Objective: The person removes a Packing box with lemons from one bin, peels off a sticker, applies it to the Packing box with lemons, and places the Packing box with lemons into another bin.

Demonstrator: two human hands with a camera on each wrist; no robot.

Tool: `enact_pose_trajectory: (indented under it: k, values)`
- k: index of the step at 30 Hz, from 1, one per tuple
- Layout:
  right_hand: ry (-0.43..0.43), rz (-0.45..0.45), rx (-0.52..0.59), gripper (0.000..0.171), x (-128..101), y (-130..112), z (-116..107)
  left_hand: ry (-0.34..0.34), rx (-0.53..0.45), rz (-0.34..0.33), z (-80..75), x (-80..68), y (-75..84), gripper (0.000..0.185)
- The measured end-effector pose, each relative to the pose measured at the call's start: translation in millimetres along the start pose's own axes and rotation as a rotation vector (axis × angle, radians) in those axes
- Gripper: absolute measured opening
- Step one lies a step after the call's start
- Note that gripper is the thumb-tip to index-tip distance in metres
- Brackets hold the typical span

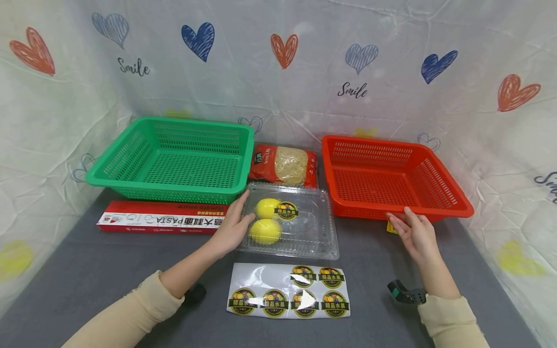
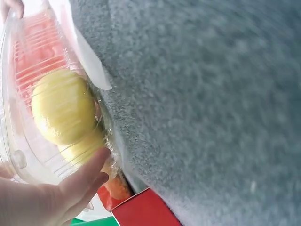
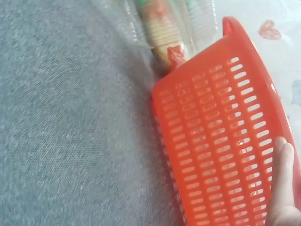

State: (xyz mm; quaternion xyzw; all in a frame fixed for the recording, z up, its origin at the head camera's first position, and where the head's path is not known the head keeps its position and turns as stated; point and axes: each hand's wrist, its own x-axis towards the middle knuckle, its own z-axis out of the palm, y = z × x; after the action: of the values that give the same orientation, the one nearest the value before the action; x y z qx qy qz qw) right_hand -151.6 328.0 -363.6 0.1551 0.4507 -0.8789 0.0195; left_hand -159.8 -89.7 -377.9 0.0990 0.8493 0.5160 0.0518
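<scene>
From the head camera: the clear plastic clamshell box (image 1: 300, 227) lies flat on the grey felt table (image 1: 87, 275), lid closed, its long axis running left to right across the view, in the gap in front of the two baskets. Two yellow lemons (image 1: 266, 220) sit in its left half, one behind the other, and a round fruit sticker (image 1: 286, 210) is on the lid just beside them. The left hand (image 1: 230, 227) cups the box's left end, fingers straight and close together along the side, thumb up at the far corner. The right hand (image 1: 415, 232) rests against the near rim of the orange basket (image 1: 391, 176), fingers straight and slightly spread, gripping nothing. A green basket (image 1: 174, 159) stands far left, a red pasta box (image 1: 161, 218) lengthwise in front of it, a bag of noodles (image 1: 284, 165) between the baskets. A sticker sheet (image 1: 289, 291) lies near the front edge. White sheeting printed with hearts (image 1: 285, 48) walls the table in.

Left wrist view: a lemon (image 2: 61, 113) shows through the ribbed clear box (image 2: 19, 155), the thumb (image 2: 80, 181) laid on the wall; the other fingers are out of view.

Right wrist view: one fingertip (image 3: 283, 176) lies flat on the orange basket's (image 3: 221, 141) slotted side, with grey felt (image 3: 70, 122) beneath.
</scene>
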Motion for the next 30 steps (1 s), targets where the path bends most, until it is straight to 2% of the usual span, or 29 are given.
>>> enact_pose_trajectory:
  k: [3,5,11,16,23,30]
  values:
    - [0.019,0.027,0.044,0.088,1,-2,2,0.005,-0.012,0.012,1.5,-0.3,-0.7,0.059]
    - [0.024,0.031,0.063,0.095,0,-3,4,0.016,-0.038,0.010,2.6,-0.7,-1.3,0.057]
    - [0.011,0.012,0.102,0.088,2,-3,4,0.053,-0.087,0.010,3.3,-2.1,-3.1,0.054]
    - [0.017,-0.002,0.126,0.078,4,-4,5,0.058,-0.101,0.013,2.7,-2.3,-2.8,0.054]
    - [0.023,-0.022,0.137,0.085,6,-2,4,0.051,-0.122,0.006,1.9,-5.5,1.8,0.053]
    - [0.032,-0.034,0.151,0.080,6,-1,5,0.041,-0.127,-0.009,0.8,-11.0,4.4,0.053]
